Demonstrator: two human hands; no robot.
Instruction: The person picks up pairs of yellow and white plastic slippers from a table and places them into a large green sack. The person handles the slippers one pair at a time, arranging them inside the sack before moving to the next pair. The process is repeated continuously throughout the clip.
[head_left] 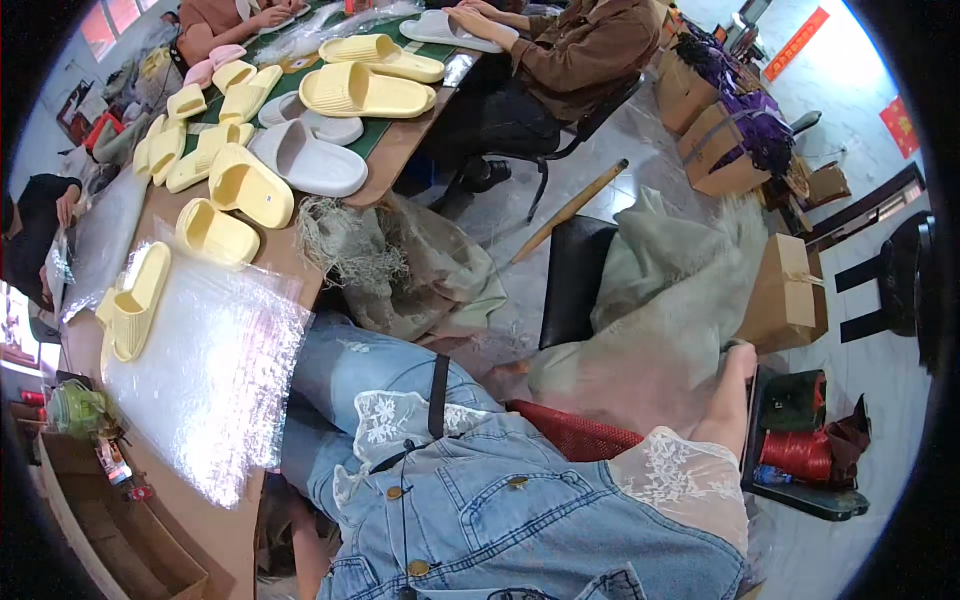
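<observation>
so, right hand (737, 362): reaches out to the person's right, into a heap of pale grey-green cloth (660, 300); the fingers are buried in the fabric, so whether they are clenched on it or only pressed against it cannot be told.
right sleeve: white lace cuff over a denim jacket (500, 510), arm stretched outward.
left hand: not seen anywhere in the view.
cloth: draped over a black chair (572, 275) and spilling toward the floor, just beside a brown paper bag (785, 290).
red mesh (575, 432): lies below the cloth, against the person's lap.
table (215, 530): on the person's left, brown top, with a clear plastic sheet (210, 380) spread on it.
yellow slippers (220, 170): many pairs scattered along the table; one pair (135, 300) sits on the far edge of the plastic sheet.
white slippers (305, 150): among the yellow ones, farther up the table.
frayed netting (340, 240): hangs off the table edge.
wooden stick (568, 212): leans tilted behind the chair.
other people: one in a brown top (590, 45) sits at the far end with hands on a white slipper; another's arm shows at the far left.
cardboard boxes (720, 140): far right, holding purple material.
</observation>
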